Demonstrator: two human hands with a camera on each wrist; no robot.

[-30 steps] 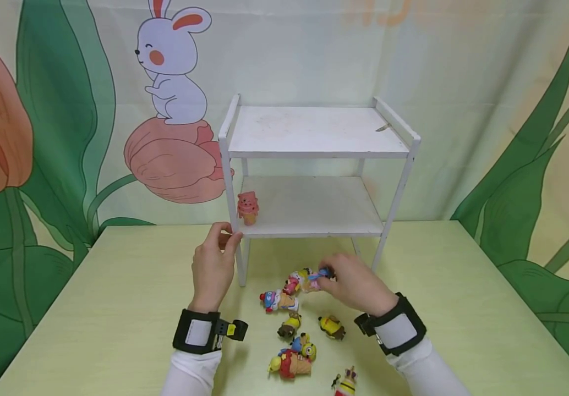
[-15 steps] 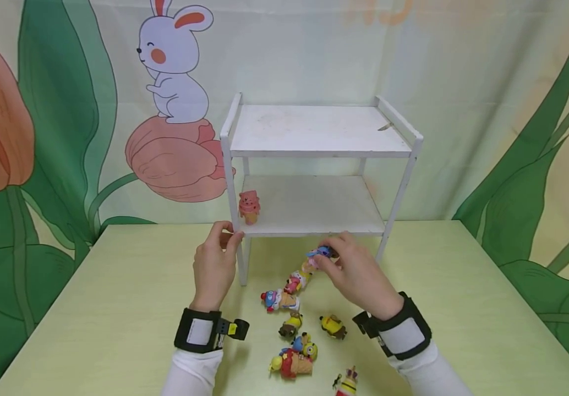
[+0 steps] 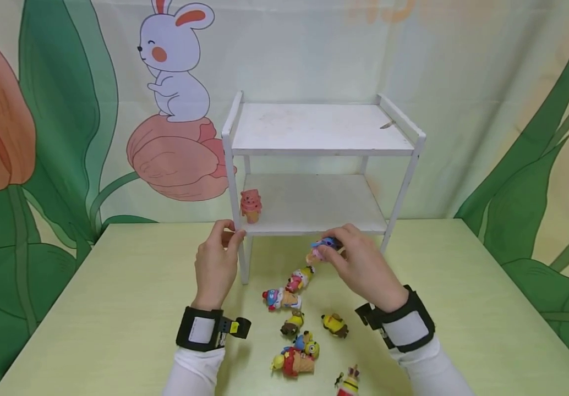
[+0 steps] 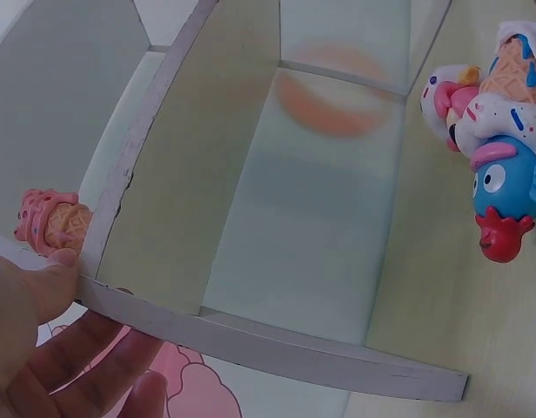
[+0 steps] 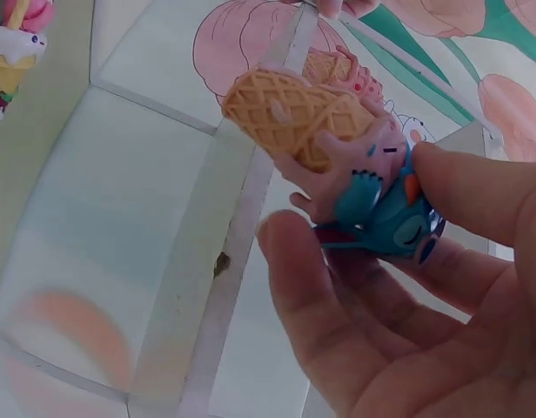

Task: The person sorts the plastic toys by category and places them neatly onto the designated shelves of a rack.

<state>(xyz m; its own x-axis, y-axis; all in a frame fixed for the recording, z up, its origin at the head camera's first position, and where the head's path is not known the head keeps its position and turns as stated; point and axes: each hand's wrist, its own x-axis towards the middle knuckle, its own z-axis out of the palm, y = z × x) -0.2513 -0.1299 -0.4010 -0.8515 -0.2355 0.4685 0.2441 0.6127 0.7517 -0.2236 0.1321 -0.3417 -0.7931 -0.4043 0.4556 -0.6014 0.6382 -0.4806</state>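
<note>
My right hand (image 3: 364,269) grips an ice-cream cone figurine (image 5: 294,122) by its blue character top, between thumb and fingers. In the right wrist view its waffle cone points away from the palm, up and to the left. The hand is in front of the lower shelf's front edge. My left hand (image 3: 215,269) pinches the front left post of a white two-tier shelf rack (image 3: 309,126), at lower-shelf height. Close to that hand, a pink ice-cream cone figurine (image 3: 251,206) stands upright in the lower shelf's left front corner.
On the table before the rack lie a pink-and-white figurine (image 3: 299,279), a blue-headed cone figurine (image 3: 282,299), several yellow figurines, one of them by itself (image 3: 334,325), and a red cone figurine (image 3: 296,363). A crowned figurine (image 3: 348,382) is at the front edge of view.
My right hand has lifted the blue-topped cone figurine off the table, up towards the lower shelf's front edge. The left hand stays on the post.
</note>
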